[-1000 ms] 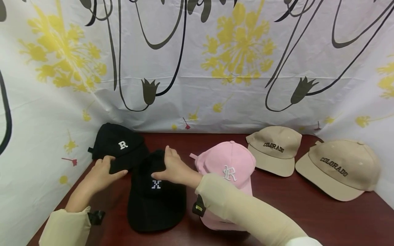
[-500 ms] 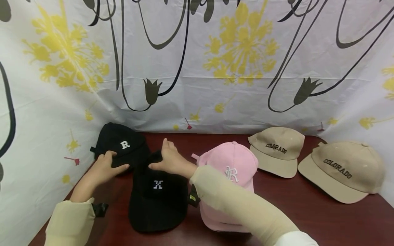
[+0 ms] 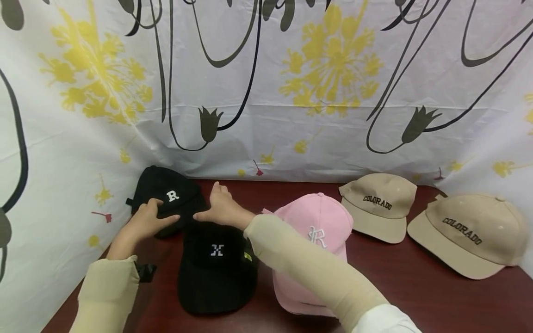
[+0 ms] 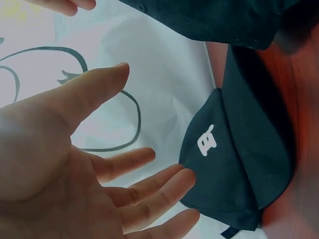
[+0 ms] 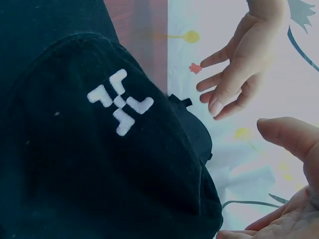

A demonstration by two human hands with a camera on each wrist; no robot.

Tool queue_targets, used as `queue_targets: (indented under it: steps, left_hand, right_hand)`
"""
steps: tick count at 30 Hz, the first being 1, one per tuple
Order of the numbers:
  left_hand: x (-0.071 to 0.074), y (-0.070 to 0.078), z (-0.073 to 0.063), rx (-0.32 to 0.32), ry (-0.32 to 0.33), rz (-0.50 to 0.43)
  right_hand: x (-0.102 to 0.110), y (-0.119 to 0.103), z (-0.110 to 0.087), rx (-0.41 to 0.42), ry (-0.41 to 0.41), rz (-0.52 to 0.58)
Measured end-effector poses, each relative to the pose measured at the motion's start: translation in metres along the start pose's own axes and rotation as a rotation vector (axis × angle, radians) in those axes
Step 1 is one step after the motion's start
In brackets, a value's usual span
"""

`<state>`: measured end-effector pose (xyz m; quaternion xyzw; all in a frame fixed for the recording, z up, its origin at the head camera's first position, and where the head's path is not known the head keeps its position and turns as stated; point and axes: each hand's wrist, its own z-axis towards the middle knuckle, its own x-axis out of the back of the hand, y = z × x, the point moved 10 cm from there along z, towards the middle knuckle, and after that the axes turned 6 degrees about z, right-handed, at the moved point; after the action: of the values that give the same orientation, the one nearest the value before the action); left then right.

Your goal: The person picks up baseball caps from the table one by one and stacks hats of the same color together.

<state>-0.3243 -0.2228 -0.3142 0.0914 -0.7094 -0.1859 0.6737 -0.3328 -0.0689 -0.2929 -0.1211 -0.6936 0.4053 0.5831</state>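
Observation:
In the head view, a black cap with a white R [image 3: 160,187] sits at the back left of the table. A second black cap with a white pixel-like emblem [image 3: 216,277] lies in front of it, brim toward me. My left hand [image 3: 143,224] hovers before the R cap, thumb and fingers spread and holding nothing; I cannot tell if it touches. Behind the crown of the emblem cap is my right hand [image 3: 225,208], fingers loosely extended, palm toward the left. The right wrist view shows the right hand [image 5: 294,184] with nothing in it, beside that crown.
A pink cap [image 3: 320,217] lies right of the black caps, partly under my right forearm. Two beige COLORADO caps, one farther back [image 3: 379,199] and one at the right [image 3: 470,236], lie beyond. A patterned white cloth [image 3: 266,129] walls the dark red table [image 3: 374,273].
My right hand has moved left and farther back over the emblem cap's crown. The left hand has shifted slightly right. The whole head view has drifted a little; the caps look unmoved.

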Motion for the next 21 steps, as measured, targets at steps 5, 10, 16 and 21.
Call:
queue_targets:
  steps: [5, 10, 16, 21]
  left_hand:
    - [-0.002, -0.006, 0.004, 0.018, -0.009, -0.004]
    - [-0.002, -0.012, 0.007, 0.028, -0.009, -0.004]
    - [-0.003, -0.022, 0.009, 0.042, -0.031, -0.016]
    - [-0.003, -0.032, 0.009, 0.057, -0.048, -0.016]
  right_hand:
    - [-0.008, -0.003, 0.008, -0.007, -0.015, -0.016]
    - [-0.012, -0.005, 0.015, -0.018, -0.017, -0.021]
    - [-0.014, -0.012, 0.026, -0.029, -0.019, -0.087]
    - [-0.019, -0.014, 0.041, -0.067, -0.021, -0.158]
